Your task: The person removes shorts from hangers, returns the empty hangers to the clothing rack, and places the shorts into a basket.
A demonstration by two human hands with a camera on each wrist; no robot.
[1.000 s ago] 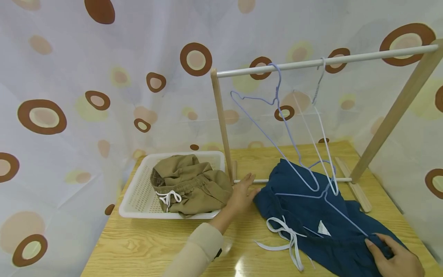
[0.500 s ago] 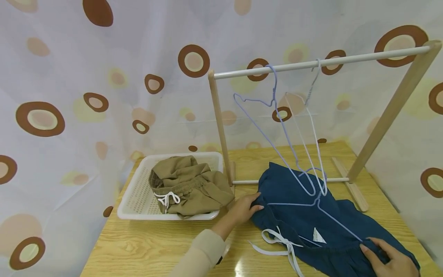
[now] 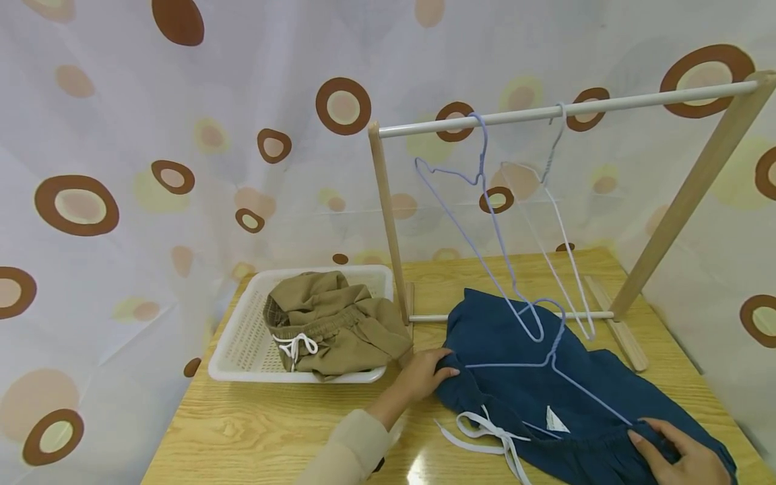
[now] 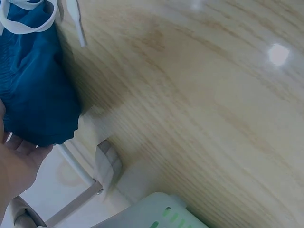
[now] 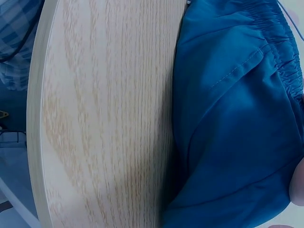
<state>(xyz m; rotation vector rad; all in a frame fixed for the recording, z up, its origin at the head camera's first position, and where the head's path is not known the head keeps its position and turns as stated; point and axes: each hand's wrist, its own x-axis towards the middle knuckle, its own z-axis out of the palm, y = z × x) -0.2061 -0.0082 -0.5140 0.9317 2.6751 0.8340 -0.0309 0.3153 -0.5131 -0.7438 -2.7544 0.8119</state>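
Blue drawstring pants [image 3: 503,330] with a white tied cord [image 3: 494,431] lie on the table beneath a rack. A lilac wire hanger [image 3: 553,360] sits in their waist opening, its hook upward and its shoulder ends at the waistband. My left hand [image 3: 418,376] pinches the waistband's left end, thumb toward me; in the left wrist view that hand [image 4: 21,164] holds the fabric's edge. At the other end, my right hand [image 3: 688,453] grips the waistband by the hanger's right tip. Only a bit of that hand's finger [image 5: 297,185] shows in the right wrist view.
A white plastic basket [image 3: 233,353] with khaki drawstring pants [image 3: 339,323] stands left of the rack. The rack's white rail [image 3: 636,102] carries a lilac hanger [image 3: 463,232] and a white hanger [image 3: 566,236]. Its wooden post [image 3: 389,222] rises close behind my left hand.
My left hand has moved from beside the pants onto the waistband's left end and now pinches it. The pants and the hanger in them have shifted slightly left. The hanging hangers sway.
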